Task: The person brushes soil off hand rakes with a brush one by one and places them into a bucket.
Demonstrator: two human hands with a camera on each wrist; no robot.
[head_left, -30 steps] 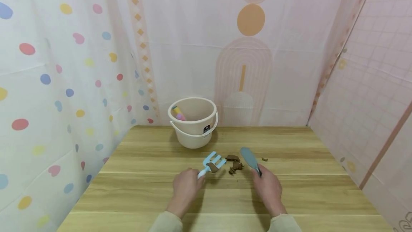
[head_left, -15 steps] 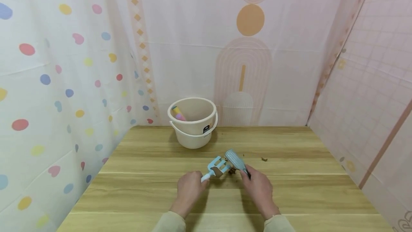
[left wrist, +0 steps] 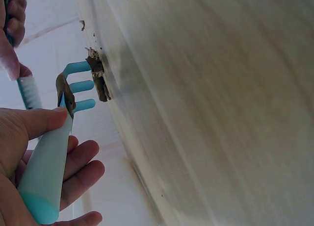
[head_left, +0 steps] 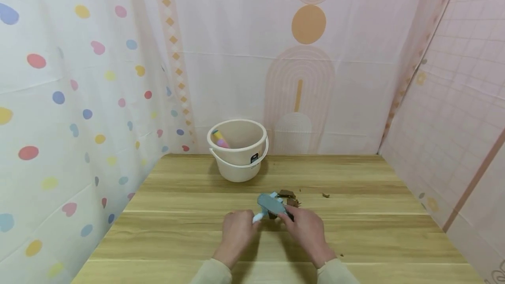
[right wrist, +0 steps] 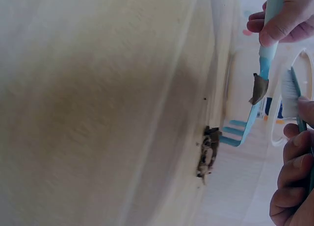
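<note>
My left hand (head_left: 238,235) grips the pale handle of a small garden hand fork (left wrist: 78,86) with light-blue tines. A brown clod (left wrist: 64,93) clings to the fork's head. My right hand (head_left: 307,233) holds a brush (head_left: 270,204) with a blue-grey back and white bristles (right wrist: 289,94). In the head view the brush lies across the fork's tines and hides most of them; both wrist views show a gap between bristles and fork. The tine tips are at brown clumps of soil (left wrist: 99,76) on the table; I cannot tell whether they touch.
A cream bucket (head_left: 238,172) stands behind the hands with a yellow-and-pink object (head_left: 221,139) inside. A brown crumb (head_left: 325,195) lies right of the clumps on the wooden table (head_left: 177,231). Patterned curtains (head_left: 229,56) hang around the table.
My right hand has swung the brush leftward, from right of the clumps to over the fork, turning bristles up and then back up. My left hand has shifted slightly right with the fork.
</note>
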